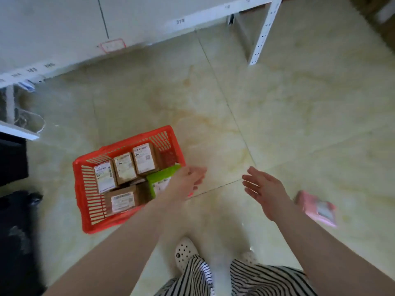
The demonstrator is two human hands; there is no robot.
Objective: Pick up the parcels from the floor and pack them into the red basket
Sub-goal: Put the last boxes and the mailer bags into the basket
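Observation:
The red basket stands on the floor at the lower left. Inside it lie several brown cardboard parcels with white labels and one green parcel. My left hand hovers over the basket's right rim, fingers apart, holding nothing. To the right of it, my right hand is spread open above the bare floor. A pink parcel lies on the floor at the right, beyond my right forearm.
White metal shelving runs along the back, with one upright standing on the glossy tiled floor. Dark objects sit at the left edge. My white shoe and striped trousers are at the bottom.

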